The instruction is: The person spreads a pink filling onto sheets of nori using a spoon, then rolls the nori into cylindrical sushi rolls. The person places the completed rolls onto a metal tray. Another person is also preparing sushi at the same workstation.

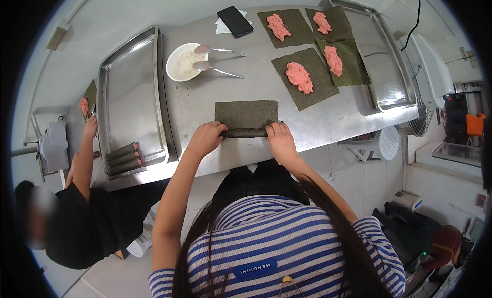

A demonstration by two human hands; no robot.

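Near the front edge of the steel table (190, 105), the left hand (207, 137) and the right hand (280, 140) pinched opposite ends of a partly rolled seaweed sheet (246, 114), fingers closed on its rolled edge, while a white bowl (175, 74) stood farther back to the left.

Metal table (192, 105): seaweed (246, 114), bowl (175, 71), trays (130, 93)

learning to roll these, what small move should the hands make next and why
Probably roll the seaweed sheet a little farther forward: left hand and right hand hold the ends of its rolled near edge, while its far part lies flat.
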